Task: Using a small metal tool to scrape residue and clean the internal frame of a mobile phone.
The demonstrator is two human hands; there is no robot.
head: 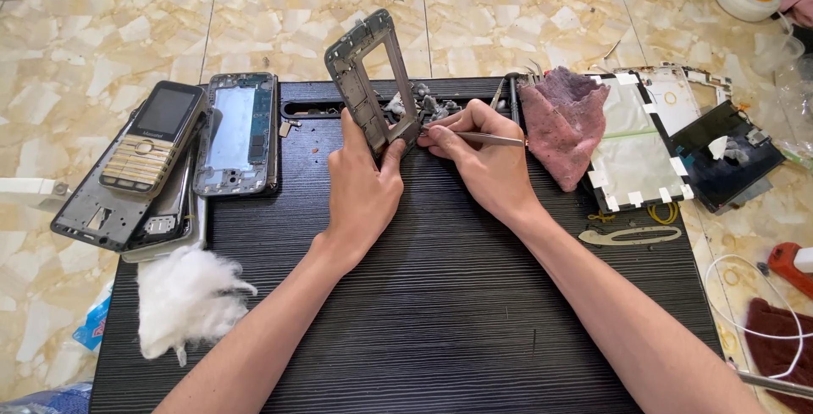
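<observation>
Left hand [360, 190] gripping upright phone frame [373, 84], right hand [483, 156] beside, pinching tweezers [487, 137]

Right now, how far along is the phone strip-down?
Done: the frame is bare and open, with other stripped phone bodies lying at left. In hand: the left hand holds the frame upright while the right hand works tweezers at its lower corner. Left: small parts lie loose behind it.
</observation>
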